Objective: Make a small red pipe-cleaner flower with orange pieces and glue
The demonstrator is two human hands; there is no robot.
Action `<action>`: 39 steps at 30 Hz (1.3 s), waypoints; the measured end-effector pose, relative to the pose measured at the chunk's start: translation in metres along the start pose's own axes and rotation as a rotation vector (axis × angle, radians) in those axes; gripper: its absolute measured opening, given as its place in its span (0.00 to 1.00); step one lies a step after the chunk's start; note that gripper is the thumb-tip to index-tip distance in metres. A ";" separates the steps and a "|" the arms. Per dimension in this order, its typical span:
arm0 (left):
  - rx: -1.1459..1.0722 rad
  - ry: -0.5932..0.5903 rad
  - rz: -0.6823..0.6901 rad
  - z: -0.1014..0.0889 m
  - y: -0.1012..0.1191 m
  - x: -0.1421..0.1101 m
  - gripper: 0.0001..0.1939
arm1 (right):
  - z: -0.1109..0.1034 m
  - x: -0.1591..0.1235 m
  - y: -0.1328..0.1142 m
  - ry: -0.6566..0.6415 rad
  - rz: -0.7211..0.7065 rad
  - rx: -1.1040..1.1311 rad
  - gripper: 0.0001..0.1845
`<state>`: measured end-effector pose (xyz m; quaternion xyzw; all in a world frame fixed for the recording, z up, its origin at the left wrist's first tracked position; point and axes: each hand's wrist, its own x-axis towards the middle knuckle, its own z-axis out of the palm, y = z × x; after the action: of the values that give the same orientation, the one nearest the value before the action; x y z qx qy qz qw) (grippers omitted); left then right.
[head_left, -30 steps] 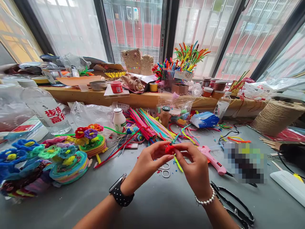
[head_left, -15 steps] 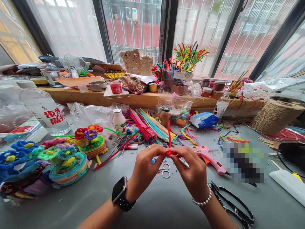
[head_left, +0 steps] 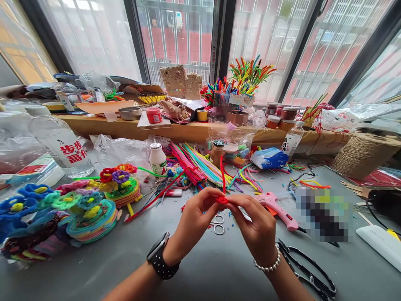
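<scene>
The red pipe cleaner piece [head_left: 222, 200] is in the air above the grey surface [head_left: 200, 267], between the two hands; its one end stands straight up. The left hand [head_left: 193, 219] is pinching it from one side with its fingers, and the right hand [head_left: 256, 225] pinches it from the other side. Under the hands, the scissors [head_left: 218, 225] lie with the handle rings toward the person. Near the right hand there is a pink glue gun [head_left: 280, 212], and the black-framed glasses [head_left: 310, 267] are lying nearer to the person. Behind the hands is a bundle of many-coloured pipe cleaners [head_left: 191, 165], between a white bottle [head_left: 157, 161] and a brown jar [head_left: 216, 154]. At the left side there are fuzzy flowers [head_left: 65, 200]. On the right stands a big spool of twine [head_left: 365, 154].
</scene>
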<state>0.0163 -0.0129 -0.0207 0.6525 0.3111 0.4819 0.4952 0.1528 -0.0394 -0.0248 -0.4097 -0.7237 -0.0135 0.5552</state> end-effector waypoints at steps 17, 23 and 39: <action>0.427 0.165 0.402 -0.002 0.001 -0.001 0.10 | 0.002 -0.003 -0.002 0.039 0.045 -0.032 0.10; 0.424 0.175 0.434 -0.002 0.002 -0.001 0.11 | 0.002 -0.004 -0.004 0.058 0.044 -0.023 0.10; 0.480 0.234 0.384 -0.001 -0.001 -0.004 0.05 | 0.003 -0.003 -0.004 0.036 0.029 -0.087 0.08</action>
<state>0.0140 -0.0161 -0.0231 0.7375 0.3418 0.5513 0.1881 0.1481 -0.0425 -0.0265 -0.4438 -0.7062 -0.0443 0.5499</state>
